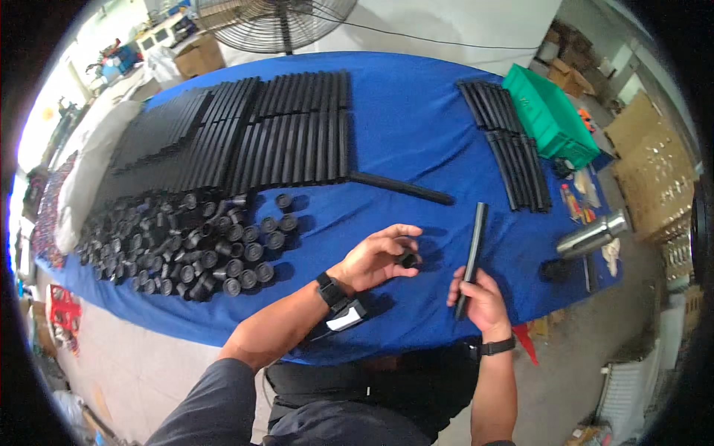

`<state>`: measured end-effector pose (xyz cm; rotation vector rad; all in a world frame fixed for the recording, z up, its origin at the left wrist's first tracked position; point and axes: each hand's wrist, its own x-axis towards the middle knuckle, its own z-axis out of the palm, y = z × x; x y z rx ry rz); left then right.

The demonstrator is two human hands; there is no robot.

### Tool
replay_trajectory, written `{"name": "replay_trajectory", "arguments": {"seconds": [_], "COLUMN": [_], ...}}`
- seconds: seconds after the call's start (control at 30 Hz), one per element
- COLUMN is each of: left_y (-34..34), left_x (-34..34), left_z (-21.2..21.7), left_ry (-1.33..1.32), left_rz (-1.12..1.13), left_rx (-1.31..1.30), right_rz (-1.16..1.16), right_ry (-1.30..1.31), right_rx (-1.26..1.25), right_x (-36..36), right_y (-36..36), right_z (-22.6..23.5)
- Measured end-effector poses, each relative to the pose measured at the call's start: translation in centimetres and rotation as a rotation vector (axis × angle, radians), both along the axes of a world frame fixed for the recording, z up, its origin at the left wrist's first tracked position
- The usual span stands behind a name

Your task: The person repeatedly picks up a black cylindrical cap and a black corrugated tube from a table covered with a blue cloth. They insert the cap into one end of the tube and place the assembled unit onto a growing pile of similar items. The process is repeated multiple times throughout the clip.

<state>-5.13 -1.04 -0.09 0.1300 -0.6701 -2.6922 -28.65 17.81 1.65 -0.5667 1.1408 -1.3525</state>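
My right hand (482,299) is wrapped round the lower part of a black tube (477,232), which stands tilted with its far end up. In my left hand (375,260), a small black end cap (407,259) sits among the curled fingers, apart from the tube. To the left of that hand lies a heap of loose black caps (201,249) of the same kind. Beyond both hands, a single black tube (401,188) rests slantwise on the blue cloth.
Rows of black tubes (297,145) cover the far left of the blue-covered table (416,104). More tubes (520,167) lie at the right beside a green crate (554,123). A metal cylinder (593,235) is near the right edge. A large fan (279,22) stands behind.
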Motion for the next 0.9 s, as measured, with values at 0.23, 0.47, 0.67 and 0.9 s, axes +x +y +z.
{"name": "replay_trajectory", "arguments": {"seconds": [0.23, 0.47, 0.67, 0.9], "left_y": [1.6, 1.2, 0.9, 1.0], "left_x": [1.0, 1.8, 1.9, 1.7], "left_z": [1.5, 0.7, 0.1, -0.1], "left_ry": [0.029, 0.193, 0.241, 0.250], "left_rz": [-0.094, -0.313, -0.331, -0.325], "left_rx": [-0.199, -0.188, -0.188, -0.191], "right_rz": [0.226, 0.121, 0.173, 0.077], "right_ry": [0.842, 1.217, 1.179, 0.898], "right_rx": [0.157, 0.108, 0.106, 0.088], "right_x": [4.1, 6.5, 5.8, 7.7], "right_y": [0.6, 0.6, 0.8, 0.1], "right_z": [4.4, 4.1, 3.9, 4.6]}}
